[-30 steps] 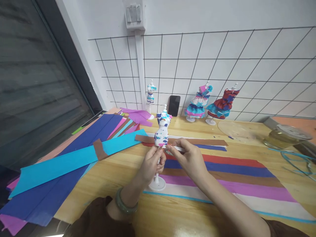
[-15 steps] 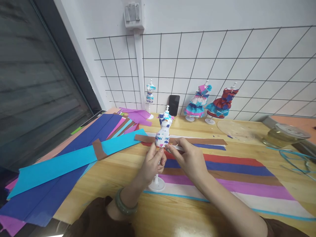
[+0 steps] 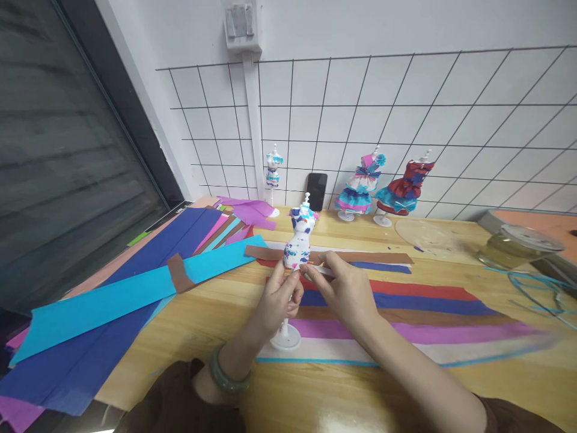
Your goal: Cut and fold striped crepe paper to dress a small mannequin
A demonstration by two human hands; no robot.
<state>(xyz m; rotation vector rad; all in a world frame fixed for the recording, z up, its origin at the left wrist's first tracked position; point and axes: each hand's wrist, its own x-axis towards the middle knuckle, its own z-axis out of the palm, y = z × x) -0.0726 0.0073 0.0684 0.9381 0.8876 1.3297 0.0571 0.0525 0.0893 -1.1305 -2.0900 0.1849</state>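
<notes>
Your left hand (image 3: 274,297) and right hand (image 3: 349,291) pinch a white strip (image 3: 324,271) at the dress form's (image 3: 298,245) lower edge; keep it taut, level.

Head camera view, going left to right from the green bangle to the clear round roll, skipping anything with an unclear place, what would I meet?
Green bangle → left hand → torso of the held dress form → right hand → dress form in red → clear round roll.
</notes>
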